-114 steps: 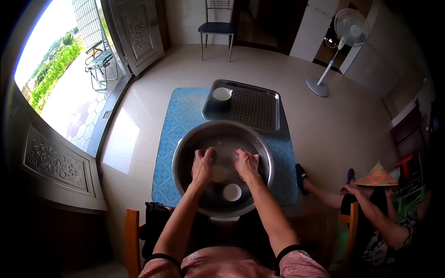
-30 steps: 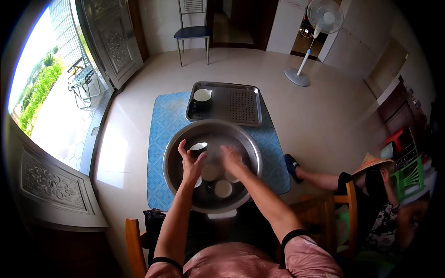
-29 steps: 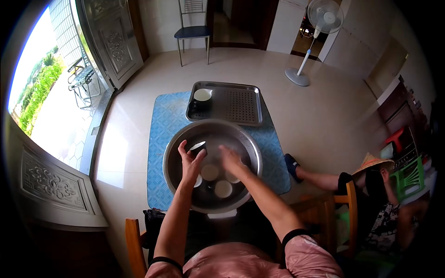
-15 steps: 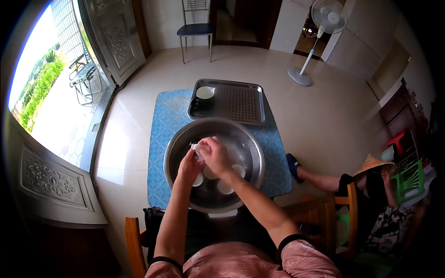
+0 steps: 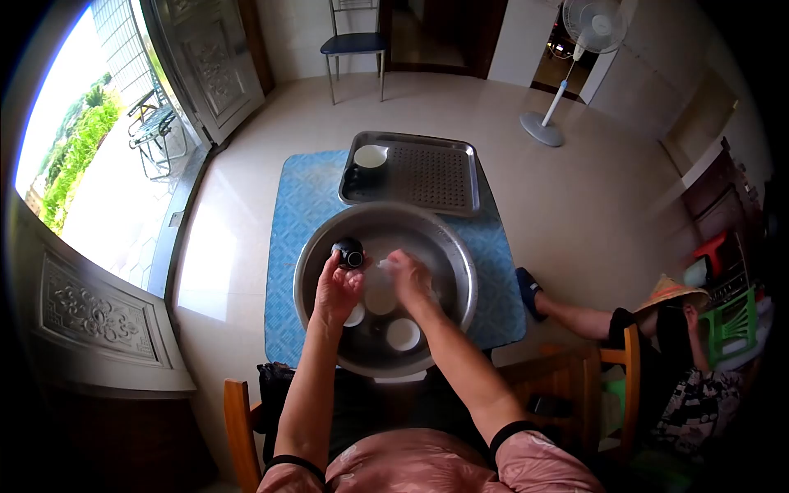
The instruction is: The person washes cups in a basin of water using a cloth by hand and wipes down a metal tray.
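Note:
My left hand [image 5: 335,289] grips a small black cup [image 5: 348,251], its pale ring facing me, over the left side of a large steel basin [image 5: 469,283]. Over the middle of the basin is my right hand [image 5: 411,279], blurred, its fingers closed on a whitish, wet-looking cloth [image 5: 385,264]. Below the hands, several small white cups lie in the basin, among them a white cup [image 5: 403,334] near the front. Another pale round piece [image 5: 380,297] lies between my wrists, its kind unclear.
A steel tray [image 5: 444,177] with a perforated insert holds a white spouted cup [image 5: 371,156] and dark small cups [image 5: 355,177] behind the basin. Both stand on a blue-covered table [image 5: 288,214]. A person's leg [image 5: 575,319] reaches towards the table's right side. A fan [image 5: 542,130] stands farther back.
My hands have come apart; the right has moved right with the white cloth. The black cup, hidden before, now shows in my left hand. The whole view has shifted slightly.

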### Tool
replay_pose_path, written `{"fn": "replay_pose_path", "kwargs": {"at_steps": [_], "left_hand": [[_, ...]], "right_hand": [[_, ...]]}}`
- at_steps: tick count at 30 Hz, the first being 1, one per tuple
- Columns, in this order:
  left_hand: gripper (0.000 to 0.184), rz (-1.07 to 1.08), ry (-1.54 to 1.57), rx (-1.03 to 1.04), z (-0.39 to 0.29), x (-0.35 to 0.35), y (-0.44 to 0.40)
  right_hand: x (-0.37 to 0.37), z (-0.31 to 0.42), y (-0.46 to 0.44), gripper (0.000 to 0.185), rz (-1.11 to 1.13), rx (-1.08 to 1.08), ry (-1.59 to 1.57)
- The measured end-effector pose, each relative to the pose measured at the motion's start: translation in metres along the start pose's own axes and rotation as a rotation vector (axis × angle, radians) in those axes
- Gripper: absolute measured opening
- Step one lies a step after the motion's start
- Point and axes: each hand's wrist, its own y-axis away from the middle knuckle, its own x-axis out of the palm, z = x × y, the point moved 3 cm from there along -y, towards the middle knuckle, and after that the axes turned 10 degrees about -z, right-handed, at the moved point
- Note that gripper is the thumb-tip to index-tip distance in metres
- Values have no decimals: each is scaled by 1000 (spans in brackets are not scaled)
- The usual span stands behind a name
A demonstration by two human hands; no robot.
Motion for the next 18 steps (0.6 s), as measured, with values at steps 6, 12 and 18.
{"fn": "replay_pose_path", "kwargs": {"at_steps": [6, 12, 18], "left_hand": [[41, -3, -40, 64, -2, 0, -1], [51, -354, -854, 634, -2, 8, 6], [63, -501, -1557, 868, 6, 27, 21]], "right_hand": [[9, -10, 4, 14, 29, 12, 54], [2, -7, -11, 15, -108, 109, -216], [-5, -5, -12, 16, -69, 161, -148]]}}
